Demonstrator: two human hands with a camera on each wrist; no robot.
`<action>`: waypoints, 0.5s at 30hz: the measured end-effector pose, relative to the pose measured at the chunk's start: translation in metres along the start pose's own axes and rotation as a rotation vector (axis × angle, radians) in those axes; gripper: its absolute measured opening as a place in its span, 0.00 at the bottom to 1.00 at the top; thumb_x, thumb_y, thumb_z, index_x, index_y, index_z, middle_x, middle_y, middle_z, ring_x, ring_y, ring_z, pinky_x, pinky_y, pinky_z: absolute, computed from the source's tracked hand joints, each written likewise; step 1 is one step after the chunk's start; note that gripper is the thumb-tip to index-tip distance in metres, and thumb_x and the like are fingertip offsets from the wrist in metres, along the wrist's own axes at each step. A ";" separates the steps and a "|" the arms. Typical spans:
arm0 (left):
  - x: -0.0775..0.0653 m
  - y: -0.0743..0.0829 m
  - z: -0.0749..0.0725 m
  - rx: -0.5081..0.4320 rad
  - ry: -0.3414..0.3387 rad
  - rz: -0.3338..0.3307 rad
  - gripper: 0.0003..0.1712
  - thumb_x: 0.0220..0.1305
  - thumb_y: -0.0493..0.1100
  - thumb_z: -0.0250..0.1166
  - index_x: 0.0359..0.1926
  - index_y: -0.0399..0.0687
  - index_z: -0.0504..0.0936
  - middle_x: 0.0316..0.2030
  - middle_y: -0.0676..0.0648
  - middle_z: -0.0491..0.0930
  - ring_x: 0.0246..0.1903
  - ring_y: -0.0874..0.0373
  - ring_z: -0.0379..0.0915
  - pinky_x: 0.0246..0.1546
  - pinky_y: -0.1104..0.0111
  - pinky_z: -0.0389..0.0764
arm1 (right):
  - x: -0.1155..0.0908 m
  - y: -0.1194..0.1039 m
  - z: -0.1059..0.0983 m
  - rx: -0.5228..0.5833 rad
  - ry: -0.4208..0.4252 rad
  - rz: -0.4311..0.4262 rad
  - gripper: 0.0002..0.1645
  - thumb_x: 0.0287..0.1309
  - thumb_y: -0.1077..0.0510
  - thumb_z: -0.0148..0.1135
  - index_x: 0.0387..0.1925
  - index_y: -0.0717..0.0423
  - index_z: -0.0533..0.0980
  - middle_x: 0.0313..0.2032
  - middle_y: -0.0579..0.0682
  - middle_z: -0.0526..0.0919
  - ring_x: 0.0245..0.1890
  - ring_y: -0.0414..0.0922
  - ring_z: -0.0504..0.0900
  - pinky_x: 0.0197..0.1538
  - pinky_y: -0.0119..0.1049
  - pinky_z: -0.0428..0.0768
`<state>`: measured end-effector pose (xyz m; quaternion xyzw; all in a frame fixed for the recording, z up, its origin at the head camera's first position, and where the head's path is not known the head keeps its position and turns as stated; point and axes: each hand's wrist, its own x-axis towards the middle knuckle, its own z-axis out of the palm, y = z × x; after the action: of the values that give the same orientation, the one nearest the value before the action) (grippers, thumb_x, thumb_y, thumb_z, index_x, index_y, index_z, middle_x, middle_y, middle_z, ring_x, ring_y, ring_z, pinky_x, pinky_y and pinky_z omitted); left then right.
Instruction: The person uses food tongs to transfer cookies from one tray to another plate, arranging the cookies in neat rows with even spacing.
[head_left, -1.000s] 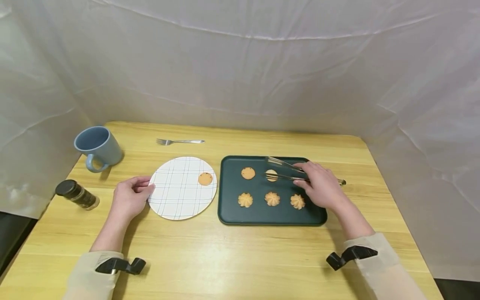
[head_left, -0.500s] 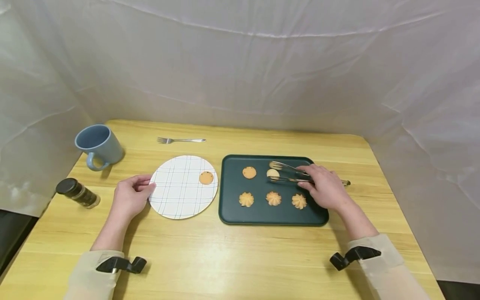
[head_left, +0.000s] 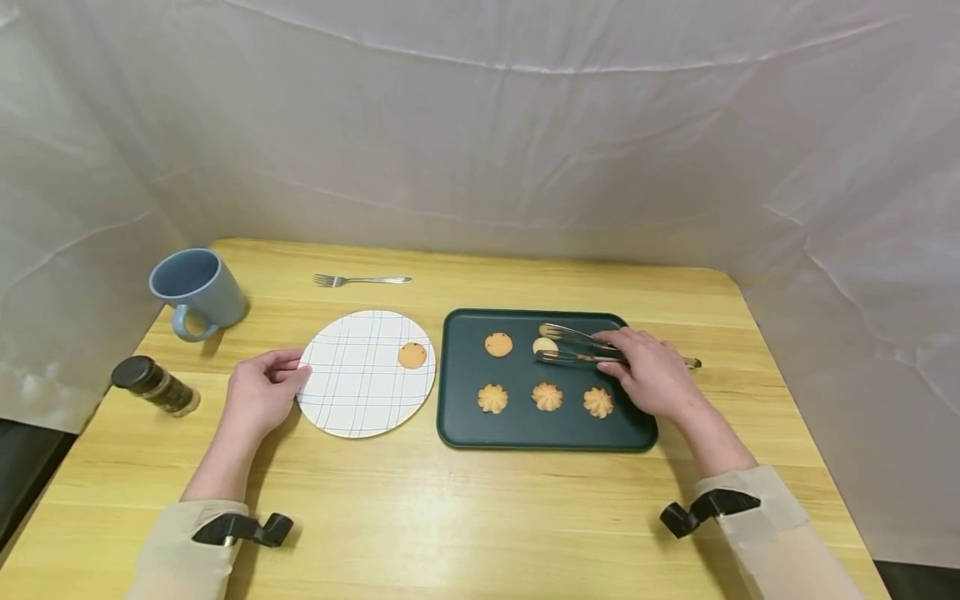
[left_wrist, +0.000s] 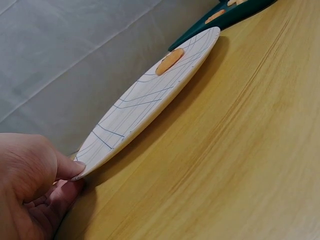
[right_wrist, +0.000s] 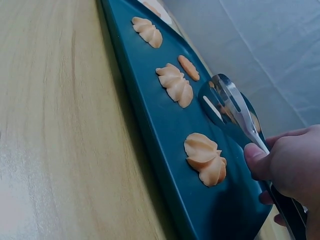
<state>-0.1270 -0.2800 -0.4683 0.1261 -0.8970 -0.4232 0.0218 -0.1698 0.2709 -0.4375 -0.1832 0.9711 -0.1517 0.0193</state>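
My left hand (head_left: pixel 262 390) pinches the left rim of a round white plate (head_left: pixel 360 383) with blue grid lines, thumb on top in the left wrist view. One flat round cookie (head_left: pixel 412 356) lies near the plate's right side. My right hand (head_left: pixel 651 372) grips metal tongs (head_left: pixel 576 357) over the dark green tray (head_left: pixel 465 433). The two tong arms stand apart around a pale round cookie (head_left: pixel 545 345), which the near arm partly covers. Also on the tray are a flat orange cookie (head_left: pixel 498 344) and a front row of ridged cookies (head_left: pixel 547 397).
A blue mug (head_left: pixel 202 292) stands at the back left, with a black-capped spice jar (head_left: pixel 156 386) in front of it. Behind the plate lies a fork (head_left: pixel 362 281). White cloth (head_left: pixel 480 150) hangs along the table's back and sides.
The tong tips have come down lower around the pale cookie, moving slightly toward me. The left hand and plate hold still, apart from a small shift of the view.
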 end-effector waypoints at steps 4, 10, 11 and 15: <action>0.000 0.000 0.000 0.003 0.000 -0.001 0.21 0.75 0.43 0.66 0.62 0.35 0.83 0.49 0.37 0.85 0.45 0.50 0.78 0.37 0.78 0.75 | -0.001 -0.001 0.000 -0.001 0.014 -0.008 0.26 0.75 0.51 0.65 0.70 0.51 0.75 0.64 0.60 0.80 0.64 0.64 0.76 0.60 0.71 0.69; -0.001 0.002 -0.001 0.006 0.004 -0.004 0.21 0.74 0.42 0.66 0.62 0.35 0.83 0.49 0.37 0.85 0.45 0.50 0.78 0.36 0.79 0.74 | 0.000 -0.001 0.001 0.002 0.026 -0.010 0.25 0.75 0.51 0.65 0.68 0.51 0.76 0.62 0.58 0.82 0.62 0.63 0.77 0.58 0.70 0.70; -0.001 0.002 -0.001 0.003 0.004 -0.004 0.21 0.74 0.43 0.66 0.62 0.35 0.83 0.49 0.37 0.85 0.45 0.50 0.78 0.36 0.79 0.74 | 0.000 -0.001 0.001 0.002 0.028 -0.008 0.25 0.75 0.51 0.65 0.68 0.51 0.76 0.61 0.58 0.82 0.62 0.63 0.78 0.58 0.69 0.71; -0.001 0.002 -0.001 0.001 0.003 -0.009 0.21 0.74 0.43 0.67 0.62 0.35 0.83 0.49 0.37 0.85 0.46 0.49 0.78 0.36 0.79 0.74 | 0.001 -0.002 0.001 0.002 0.037 -0.014 0.25 0.75 0.51 0.65 0.68 0.51 0.77 0.60 0.58 0.83 0.60 0.62 0.79 0.56 0.69 0.72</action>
<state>-0.1264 -0.2787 -0.4661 0.1308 -0.8965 -0.4228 0.0209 -0.1693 0.2681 -0.4380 -0.1869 0.9699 -0.1563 0.0003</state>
